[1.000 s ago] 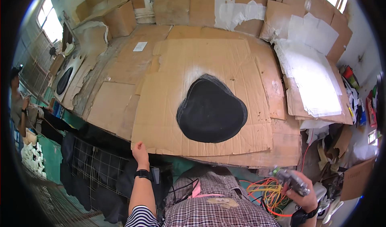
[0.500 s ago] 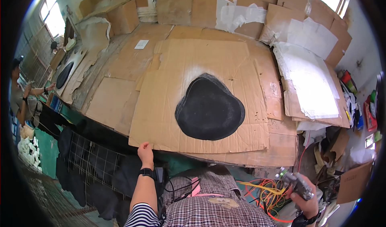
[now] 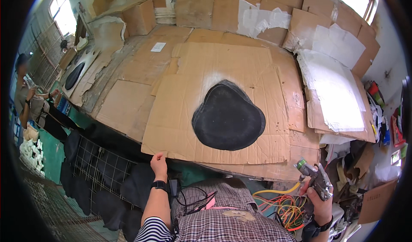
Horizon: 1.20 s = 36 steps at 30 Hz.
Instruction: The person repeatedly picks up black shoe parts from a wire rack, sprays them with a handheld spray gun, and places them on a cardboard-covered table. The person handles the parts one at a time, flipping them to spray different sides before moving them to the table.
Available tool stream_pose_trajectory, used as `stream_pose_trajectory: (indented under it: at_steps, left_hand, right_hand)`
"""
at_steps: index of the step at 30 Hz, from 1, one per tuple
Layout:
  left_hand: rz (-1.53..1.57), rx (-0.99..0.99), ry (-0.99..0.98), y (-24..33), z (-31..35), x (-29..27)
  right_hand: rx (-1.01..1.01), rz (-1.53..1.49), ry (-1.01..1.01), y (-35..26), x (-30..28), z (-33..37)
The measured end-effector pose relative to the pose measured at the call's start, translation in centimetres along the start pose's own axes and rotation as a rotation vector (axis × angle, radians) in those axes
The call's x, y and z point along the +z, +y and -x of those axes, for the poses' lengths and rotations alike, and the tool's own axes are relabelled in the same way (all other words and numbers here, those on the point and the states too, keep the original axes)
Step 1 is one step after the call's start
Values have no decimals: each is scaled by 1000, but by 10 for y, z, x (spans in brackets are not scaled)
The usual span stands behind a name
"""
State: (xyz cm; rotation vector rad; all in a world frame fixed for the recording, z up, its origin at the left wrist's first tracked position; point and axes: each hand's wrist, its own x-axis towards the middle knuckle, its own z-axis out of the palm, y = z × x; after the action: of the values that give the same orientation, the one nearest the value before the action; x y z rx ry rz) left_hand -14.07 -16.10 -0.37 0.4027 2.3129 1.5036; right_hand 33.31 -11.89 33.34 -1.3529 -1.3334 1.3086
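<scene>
A black, rounded three-lobed flat piece [image 3: 229,117] lies on a large cardboard sheet [image 3: 171,126] on the table before me. My left hand [image 3: 159,167] is at the sheet's near left edge. Its fingers are curled closed against that edge, and whether they pinch the cardboard is hidden. In my right hand [image 3: 319,202], off the table's near right corner, is a metal spray gun [image 3: 317,179] with a green part at its front end. The fingers wrap round its handle, and the gun tilts up toward the left.
Tangled orange and yellow hoses [image 3: 285,205] hang below the table's front edge. A wire rack with dark pieces [image 3: 103,169] stands at lower left. White-covered cardboard [image 3: 332,89] leans at the right. Far left, another person [image 3: 25,96] stands near a black oval piece [image 3: 74,76].
My right hand has raised the spray gun slightly toward the table corner and turned it. My left hand remains by the sheet's edge. The whole view has shifted a little.
</scene>
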Motion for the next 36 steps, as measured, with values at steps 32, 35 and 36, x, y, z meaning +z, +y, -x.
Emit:
stream_pose_trajectory:
  at_steps: [32, 35, 36]
  left_hand:
    - [-575, 258, -361, 56, 23, 158]
    - [-684, 265, -295, 56, 28, 172]
    - [-720, 271, -273, 57, 31, 176]
  right_hand:
    - [23, 6, -204, -10, -38, -39]
    - [27, 199, -438, -7, -61, -35]
    - [20, 253, -493, -3, -65, -30]
